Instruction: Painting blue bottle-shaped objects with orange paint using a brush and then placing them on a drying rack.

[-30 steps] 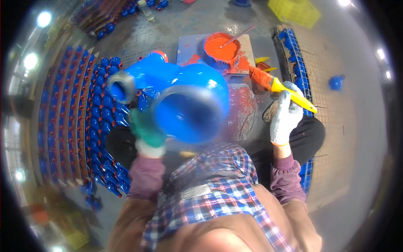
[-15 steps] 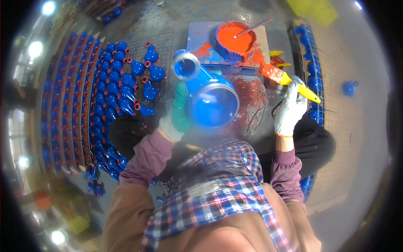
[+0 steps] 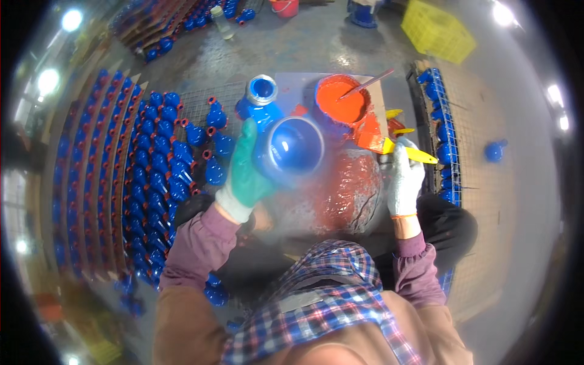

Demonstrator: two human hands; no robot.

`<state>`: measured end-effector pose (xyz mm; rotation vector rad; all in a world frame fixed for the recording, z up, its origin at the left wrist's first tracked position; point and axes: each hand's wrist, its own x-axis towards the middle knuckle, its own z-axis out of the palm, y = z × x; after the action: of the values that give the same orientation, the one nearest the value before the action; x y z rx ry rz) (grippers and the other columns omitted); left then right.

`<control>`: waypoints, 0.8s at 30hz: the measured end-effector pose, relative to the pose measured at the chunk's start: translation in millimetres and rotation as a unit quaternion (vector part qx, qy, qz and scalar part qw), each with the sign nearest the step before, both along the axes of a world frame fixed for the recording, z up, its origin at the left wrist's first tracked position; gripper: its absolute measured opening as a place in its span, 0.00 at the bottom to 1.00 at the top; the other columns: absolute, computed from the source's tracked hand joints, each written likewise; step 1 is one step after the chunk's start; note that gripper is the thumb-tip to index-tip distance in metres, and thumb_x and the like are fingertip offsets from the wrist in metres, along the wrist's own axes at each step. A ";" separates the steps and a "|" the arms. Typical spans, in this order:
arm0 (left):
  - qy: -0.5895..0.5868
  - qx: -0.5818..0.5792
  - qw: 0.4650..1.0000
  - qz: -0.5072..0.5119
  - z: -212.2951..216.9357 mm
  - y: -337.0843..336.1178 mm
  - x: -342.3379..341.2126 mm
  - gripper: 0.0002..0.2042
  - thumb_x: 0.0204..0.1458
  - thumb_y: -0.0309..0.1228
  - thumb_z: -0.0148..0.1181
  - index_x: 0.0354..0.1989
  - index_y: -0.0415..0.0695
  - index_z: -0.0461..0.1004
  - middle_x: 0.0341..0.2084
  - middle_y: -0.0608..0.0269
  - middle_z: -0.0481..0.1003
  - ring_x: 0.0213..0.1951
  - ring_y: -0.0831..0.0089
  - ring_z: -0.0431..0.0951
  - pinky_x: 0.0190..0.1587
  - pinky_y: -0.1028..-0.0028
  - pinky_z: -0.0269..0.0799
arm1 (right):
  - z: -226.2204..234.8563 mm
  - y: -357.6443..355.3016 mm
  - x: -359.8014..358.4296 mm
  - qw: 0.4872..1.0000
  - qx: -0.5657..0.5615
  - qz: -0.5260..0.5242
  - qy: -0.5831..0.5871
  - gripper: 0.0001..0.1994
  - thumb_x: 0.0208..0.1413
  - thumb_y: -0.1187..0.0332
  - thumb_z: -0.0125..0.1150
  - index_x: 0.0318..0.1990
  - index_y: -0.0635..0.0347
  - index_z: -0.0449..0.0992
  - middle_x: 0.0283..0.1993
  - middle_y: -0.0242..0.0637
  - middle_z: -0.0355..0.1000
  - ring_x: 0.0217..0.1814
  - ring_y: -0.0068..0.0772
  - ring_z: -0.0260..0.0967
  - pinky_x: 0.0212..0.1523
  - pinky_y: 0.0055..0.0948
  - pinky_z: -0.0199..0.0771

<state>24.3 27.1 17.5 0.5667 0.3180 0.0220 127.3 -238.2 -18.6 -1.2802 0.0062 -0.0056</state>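
Note:
My left hand [image 3: 248, 167], in a green-palmed glove, grips a glossy blue casting [image 3: 260, 114] with two round openings, a narrow one on the far side and a wide one facing up. Both openings have pale rims. In a white knit glove, my right hand [image 3: 404, 182] holds a paintbrush [image 3: 420, 156] by its yellow handle, the orange-coated bristles pointing left. Just beyond the bristles is a bucket [image 3: 319, 102] of orange-red paint [image 3: 336, 100], with a thin stick [image 3: 368, 84] leaning in it. A paint-smeared lump [image 3: 350, 188] lies below the bucket.
Rows of blue castings with red ends [image 3: 161, 146] cover racks on the left. A wire rack [image 3: 450, 140] with more blue pieces runs along the right. One blue piece [image 3: 494, 151] lies on the far-right floor. A yellow crate [image 3: 435, 33] and a red bucket [image 3: 285, 7] stand farther off.
The view has tilted up, showing more floor beyond. The casting has turned in my left hand, its narrow end swinging away. The brush has shifted left, nearer the paint bucket.

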 end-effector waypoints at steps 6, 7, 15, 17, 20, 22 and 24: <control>0.065 -0.129 0.989 0.023 16.2 10.6 -10.1 0.38 0.56 0.62 0.47 0.66 0.46 0.59 0.60 0.44 0.67 0.53 0.43 0.74 0.46 0.48 0.78 | -9.7 -4.1 40.6 0.962 -0.256 -0.015 -0.098 0.12 0.64 0.67 0.56 0.48 0.66 0.76 0.38 0.33 0.75 0.35 0.21 0.71 0.35 0.23 0.71; 0.062 -0.148 0.987 0.021 19.4 9.3 -12.2 0.38 0.56 0.62 0.48 0.67 0.47 0.59 0.61 0.43 0.65 0.55 0.42 0.72 0.48 0.45 0.76 | -21.2 4.6 47.9 0.981 -0.160 -0.034 -0.105 0.12 0.63 0.66 0.57 0.48 0.67 0.76 0.37 0.33 0.75 0.35 0.23 0.70 0.36 0.26 0.72; 0.034 -0.161 0.985 -0.044 -5.9 30.7 -37.4 0.38 0.51 0.59 0.58 0.66 0.51 0.59 0.63 0.50 0.64 0.60 0.47 0.66 0.56 0.44 0.68 | 9.8 15.0 13.5 0.999 -0.035 -0.022 -0.009 0.11 0.63 0.65 0.58 0.45 0.65 0.73 0.29 0.30 0.74 0.25 0.16 0.69 0.25 0.18 0.68; -0.052 -0.151 0.977 -0.138 -8.8 34.3 -26.3 0.36 0.51 0.59 0.57 0.65 0.51 0.62 0.60 0.50 0.67 0.57 0.47 0.70 0.51 0.45 0.72 | -14.1 10.6 16.3 0.992 -0.116 -0.046 -0.032 0.12 0.63 0.65 0.58 0.45 0.66 0.73 0.29 0.31 0.74 0.24 0.17 0.69 0.24 0.18 0.69; -0.023 -0.169 0.978 -0.123 -21.2 31.6 -26.7 0.34 0.52 0.58 0.56 0.64 0.51 0.63 0.59 0.50 0.68 0.56 0.47 0.71 0.50 0.45 0.73 | -63.2 11.0 13.3 0.992 -0.103 -0.033 -0.059 0.11 0.64 0.66 0.57 0.46 0.65 0.73 0.30 0.33 0.73 0.25 0.18 0.69 0.25 0.19 0.70; 0.088 -0.154 0.984 -0.003 -9.1 17.6 -23.4 0.42 0.52 0.63 0.53 0.66 0.41 0.57 0.54 0.35 0.69 0.42 0.35 0.78 0.37 0.47 0.81 | -41.4 8.2 7.2 0.997 -0.028 0.002 -0.072 0.11 0.64 0.67 0.56 0.46 0.66 0.73 0.30 0.33 0.73 0.25 0.18 0.68 0.26 0.19 0.69; 0.027 -0.134 0.990 -0.019 -21.5 19.7 -18.4 0.43 0.52 0.63 0.53 0.68 0.41 0.54 0.54 0.35 0.69 0.43 0.34 0.77 0.36 0.45 0.81 | -10.6 11.3 9.5 0.999 -0.013 -0.039 0.015 0.09 0.63 0.69 0.57 0.45 0.66 0.73 0.31 0.32 0.72 0.25 0.18 0.67 0.26 0.20 0.68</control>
<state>5.8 46.8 -4.0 0.3065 0.3567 -0.0729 136.8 -227.0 -29.1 -1.3052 0.0823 -0.0531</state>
